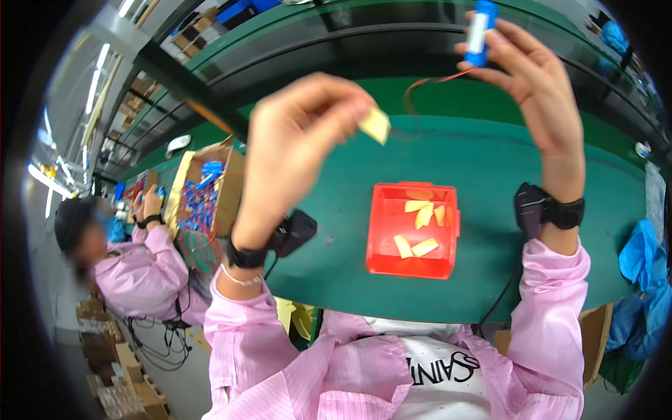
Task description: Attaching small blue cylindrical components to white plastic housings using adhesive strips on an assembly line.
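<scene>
Between the thumb and fingers of my left hand [297, 140] is a small pale-yellow piece [376, 126], thin and flat like paper or tape. My right hand [535, 87] is raised at the upper right, its fingers closed on a blue cylindrical battery pack [479, 35] with a white label. Thin red and dark wires [427, 82] hang from the pack's lower end. Below and between the hands, a red plastic tray [378, 241] sits on the green table and holds several similar yellow pieces [424, 215].
An open cardboard box [234, 185] full of blue battery packs and wires stands at the left. Beyond it a co-worker in pink [143, 280] handles something small. Dark shelving [336, 59] runs along the back. Blue plastic bags [640, 273] hang at the right edge.
</scene>
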The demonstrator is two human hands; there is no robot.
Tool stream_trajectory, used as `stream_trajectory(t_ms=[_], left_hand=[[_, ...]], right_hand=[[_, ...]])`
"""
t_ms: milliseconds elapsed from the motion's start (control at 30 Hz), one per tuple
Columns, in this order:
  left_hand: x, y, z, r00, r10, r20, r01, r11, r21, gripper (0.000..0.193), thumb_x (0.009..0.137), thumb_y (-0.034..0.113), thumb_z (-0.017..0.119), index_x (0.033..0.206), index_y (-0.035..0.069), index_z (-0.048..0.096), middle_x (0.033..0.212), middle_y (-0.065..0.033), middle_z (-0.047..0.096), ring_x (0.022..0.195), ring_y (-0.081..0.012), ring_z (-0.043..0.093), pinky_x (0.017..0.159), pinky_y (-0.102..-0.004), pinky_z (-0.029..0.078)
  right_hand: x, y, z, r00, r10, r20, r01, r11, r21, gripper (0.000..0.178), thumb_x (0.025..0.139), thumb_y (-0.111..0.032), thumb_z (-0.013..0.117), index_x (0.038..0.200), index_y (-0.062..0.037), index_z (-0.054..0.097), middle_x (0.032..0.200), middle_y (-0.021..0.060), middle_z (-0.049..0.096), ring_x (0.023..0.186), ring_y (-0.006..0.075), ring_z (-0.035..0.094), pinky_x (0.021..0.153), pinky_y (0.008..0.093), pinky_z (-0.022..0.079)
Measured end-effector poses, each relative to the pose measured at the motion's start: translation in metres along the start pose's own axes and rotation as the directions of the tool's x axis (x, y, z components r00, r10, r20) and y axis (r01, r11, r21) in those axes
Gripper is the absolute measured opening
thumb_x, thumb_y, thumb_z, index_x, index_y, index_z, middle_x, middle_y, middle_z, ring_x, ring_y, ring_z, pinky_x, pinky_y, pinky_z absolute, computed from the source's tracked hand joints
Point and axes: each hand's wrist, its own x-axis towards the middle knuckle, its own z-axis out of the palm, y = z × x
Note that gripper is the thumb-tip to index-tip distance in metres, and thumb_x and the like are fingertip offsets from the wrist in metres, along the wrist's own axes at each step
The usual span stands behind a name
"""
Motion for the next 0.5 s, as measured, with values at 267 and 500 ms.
stream_trajectory(t_ms=[267, 500], left_hand=[[-0.105, -0.047, 0.047, 0.963, 0.15, 0.224, -0.227, 0.899, 0.375, 0.025, 0.086, 0.002, 0.061, 0.109, 0.006, 0.069, 0.108, -0.0103, 0.067, 0.098, -0.0285, 0.061, 0.086, -0.0368, 0.048], [-0.127, -0.05, 0.021, 0.977, 0.157, 0.146, -0.206, 0.875, 0.437, 0.027, 0.085, 0.002, 0.061, 0.11, 0.007, 0.069, 0.119, -0.0082, 0.064, 0.11, -0.029, 0.057, 0.098, -0.0409, 0.042]], right_hand=[[-0.004, -0.029, -0.067, 0.962, -0.202, -0.184, 0.184, 0.977, -0.107, 0.039, 0.103, -0.015, 0.041, 0.133, 0.0091, 0.048, 0.135, 0.0265, 0.051, 0.124, 0.0324, 0.055, 0.111, 0.0421, 0.042], [0.0, -0.036, -0.071, 0.874, -0.231, -0.427, 0.178, 0.971, -0.161, 0.041, 0.103, -0.011, 0.036, 0.137, 0.0101, 0.042, 0.138, 0.0272, 0.048, 0.127, 0.0353, 0.051, 0.114, 0.0438, 0.039]])
